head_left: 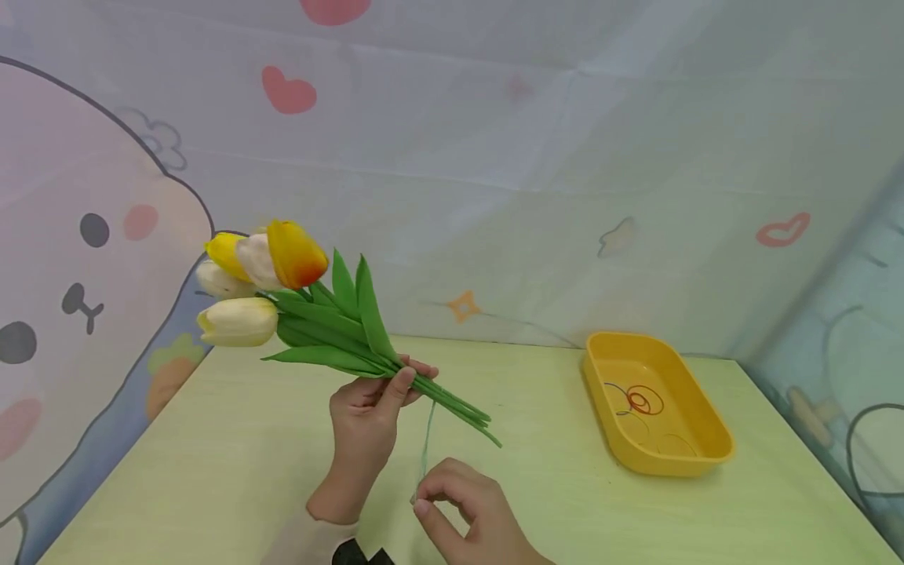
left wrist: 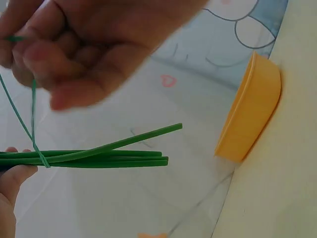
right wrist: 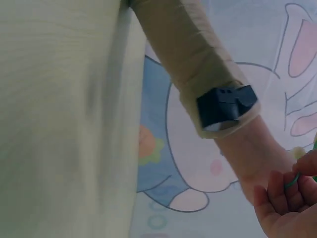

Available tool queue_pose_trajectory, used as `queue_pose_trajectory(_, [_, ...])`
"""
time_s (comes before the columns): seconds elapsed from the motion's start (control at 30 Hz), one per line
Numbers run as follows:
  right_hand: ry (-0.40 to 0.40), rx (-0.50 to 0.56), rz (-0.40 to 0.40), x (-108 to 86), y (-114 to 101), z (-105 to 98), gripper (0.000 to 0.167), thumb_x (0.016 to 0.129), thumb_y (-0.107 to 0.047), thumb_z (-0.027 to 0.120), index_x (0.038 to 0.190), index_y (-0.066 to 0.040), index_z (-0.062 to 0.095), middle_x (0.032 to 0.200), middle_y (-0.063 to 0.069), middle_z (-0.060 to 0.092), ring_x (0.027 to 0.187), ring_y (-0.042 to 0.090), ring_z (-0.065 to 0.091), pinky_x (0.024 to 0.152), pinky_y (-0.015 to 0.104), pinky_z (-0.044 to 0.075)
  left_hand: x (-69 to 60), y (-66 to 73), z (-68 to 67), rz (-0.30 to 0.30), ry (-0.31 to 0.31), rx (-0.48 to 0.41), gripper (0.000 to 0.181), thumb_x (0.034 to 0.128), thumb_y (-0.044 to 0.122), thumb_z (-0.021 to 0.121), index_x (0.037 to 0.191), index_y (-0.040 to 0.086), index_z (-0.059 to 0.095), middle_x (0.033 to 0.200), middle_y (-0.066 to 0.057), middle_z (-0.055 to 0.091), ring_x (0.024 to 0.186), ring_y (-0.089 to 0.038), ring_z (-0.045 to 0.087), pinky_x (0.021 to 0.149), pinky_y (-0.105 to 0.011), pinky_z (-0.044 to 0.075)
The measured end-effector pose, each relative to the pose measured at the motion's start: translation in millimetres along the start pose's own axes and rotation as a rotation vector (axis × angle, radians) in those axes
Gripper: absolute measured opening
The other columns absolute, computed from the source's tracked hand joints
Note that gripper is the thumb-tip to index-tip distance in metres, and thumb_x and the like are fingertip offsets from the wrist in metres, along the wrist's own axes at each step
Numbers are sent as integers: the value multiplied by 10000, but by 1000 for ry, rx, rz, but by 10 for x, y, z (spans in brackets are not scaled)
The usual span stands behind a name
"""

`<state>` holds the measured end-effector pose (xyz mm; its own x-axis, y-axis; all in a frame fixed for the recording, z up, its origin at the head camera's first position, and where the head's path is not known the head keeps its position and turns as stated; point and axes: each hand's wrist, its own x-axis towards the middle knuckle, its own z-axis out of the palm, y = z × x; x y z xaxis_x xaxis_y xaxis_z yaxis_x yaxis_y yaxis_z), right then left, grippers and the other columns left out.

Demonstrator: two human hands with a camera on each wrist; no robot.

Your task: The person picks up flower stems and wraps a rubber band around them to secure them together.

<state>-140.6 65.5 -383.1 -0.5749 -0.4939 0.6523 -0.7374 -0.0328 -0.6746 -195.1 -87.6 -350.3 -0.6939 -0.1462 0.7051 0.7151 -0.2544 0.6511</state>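
Observation:
A bunch of artificial tulips [head_left: 321,318], white, yellow and orange with green leaves, leans to the left in the head view. My left hand [head_left: 374,408] grips its stems between thumb and fingers just below the leaves. From the stems a thin green rubber band [head_left: 428,439] runs down, stretched, to my right hand [head_left: 472,506], which pinches its lower end. The left wrist view shows the band looped around the stems [left wrist: 119,157], whose cut ends stick out past the left thumb. In the right wrist view, the band crosses my right fingers [right wrist: 277,196].
A yellow tray [head_left: 706,457] stands on the right of the pale table [head_left: 537,408], with several coloured rubber bands [head_left: 639,400] in it. Behind the table hangs a printed cloth [head_left: 452,157]. A dark camera mount [right wrist: 223,109] sits on the left sleeve.

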Motion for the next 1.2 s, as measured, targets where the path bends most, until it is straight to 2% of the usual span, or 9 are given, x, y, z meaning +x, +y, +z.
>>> queue_pose_trajectory(0.07, [-11,-55,-90,43,-69,-103,173,893,99,589,943,-66,585,850,54,585,788,124,571,731,256,571,1,-29,-17,23,-29,56,81,908,-100,579,930,-136,648,890,19,731,870,-161,720,797,-333,590])
queue_pose_trajectory(0.17, [-21,-79,-121,115,-214,-286,210,872,121,598,937,-74,560,848,47,559,790,133,546,724,239,550,1,-63,-46,19,-61,118,81,909,-90,585,923,-135,651,887,16,728,869,-141,715,799,-351,589])
queue_pose_trajectory(0.37, [-22,-261,-208,248,-456,-694,171,889,39,631,896,-103,536,820,-30,522,774,83,511,685,187,480,11,-153,-83,34,-138,166,95,893,-118,589,951,-140,661,843,-174,714,832,-139,715,758,-361,598])
queue_pose_trajectory(0.47, [-46,-361,-290,302,-534,-892,117,952,-86,602,864,-107,528,802,-50,494,761,65,491,666,152,445,2,-176,-94,-12,-209,188,102,888,-113,598,958,-145,665,816,-250,686,815,-112,708,751,-341,604])
queue_pose_trajectory(0.6, [-56,-453,-374,367,-584,-1138,195,999,-200,540,826,-109,542,788,-47,481,738,65,472,645,137,428,2,-156,-100,-148,-304,173,130,912,-25,618,907,-137,683,846,-261,677,795,-90,704,738,-347,609])
queue_pose_trajectory(0.73, [-8,-515,-421,422,-558,-1345,273,1007,-264,522,795,-96,564,778,-27,493,707,78,468,621,153,418,30,-91,-119,-241,-355,51,207,936,47,618,894,-148,672,843,-113,710,764,-118,715,701,-399,611])
queue_pose_trajectory(0.87, [38,-570,-480,449,-461,-1482,328,1004,-288,526,765,-69,576,773,14,516,695,107,487,632,189,436,58,-5,-150,-303,-416,-188,134,957,57,592,951,3,714,820,31,715,755,-128,719,686,-358,613])
queue_pose_trajectory(1.03, [95,-577,-526,446,-217,-1497,353,997,-297,536,739,-59,577,763,46,539,697,152,505,651,221,460,74,94,-150,-368,-493,-526,172,988,59,536,1049,84,695,882,-6,711,809,-144,719,705,-276,602])
queue_pose_trajectory(1.2, [90,-459,-467,369,138,-1337,316,1000,-277,536,755,-79,564,762,30,543,729,167,534,706,233,484,60,158,-126,-387,-519,-743,207,1019,73,473,1108,48,658,940,-20,702,860,-148,713,756,-258,592])
